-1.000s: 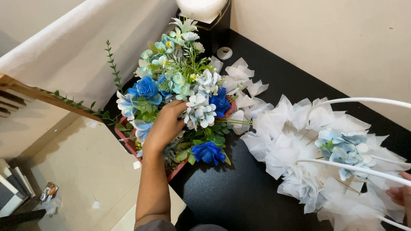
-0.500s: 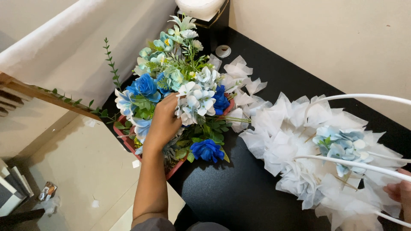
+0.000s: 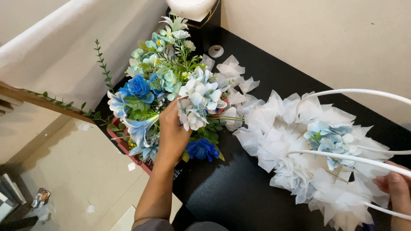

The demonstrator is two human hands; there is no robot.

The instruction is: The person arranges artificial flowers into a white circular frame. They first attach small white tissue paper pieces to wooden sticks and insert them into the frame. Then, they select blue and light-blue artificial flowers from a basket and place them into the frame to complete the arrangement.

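My left hand grips a pale blue and white artificial flower cluster, lifted a little above a heap of blue, white and green artificial flowers lying in a red tray on the black table. My right hand holds the edge of a white wire frame at the far right. The frame is covered in white paper flowers, and a pale blue flower cluster sits among them.
A white container stands at the table's far end, with a small round cap beside it. A green leafy sprig sticks out toward the white fabric on the left. Below the table edge lies a light floor with small scraps.
My left hand has raised the pale flower cluster out of the heap and drawn it slightly right. The right hand and the frame have stayed in place.
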